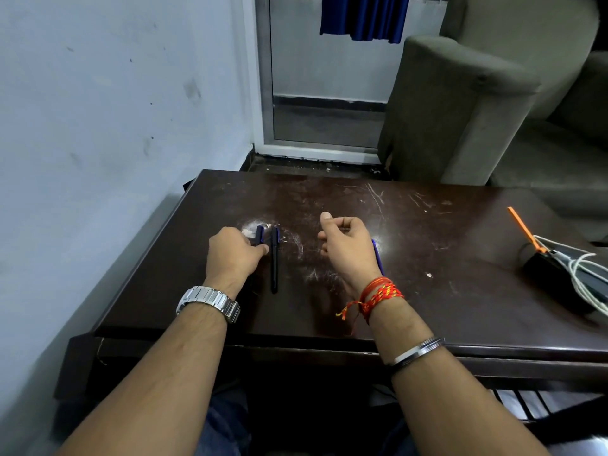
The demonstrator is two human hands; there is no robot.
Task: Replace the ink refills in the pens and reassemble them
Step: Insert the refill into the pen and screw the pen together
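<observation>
Near edge of dark table (pixel 427 311): black pen (pixel 274 264) lying lengthwise. Just left of it, left hand (pixel 235 255), fingers curled on a blue-capped pen (pixel 259 234). Right of it, right hand (pixel 345 248), loosely curled, grip unclear, blue pen (pixel 378 258) behind.

Looks like a home living room — grey upholstered sofa (pixel 460 106) with a broad armrest just past the far edge of a scratched dark wooden table (pixel 411 258). Scuffed pale painted wall (pixel 115 110) on the left, a glazed aluminium-framed door (pixel 325 93) onto what seems a balcony, blue cloth (pixel 363 16) hanging outside. White charger cable (pixel 589 278) on the table — domestic clutter, not office or workshop.
</observation>
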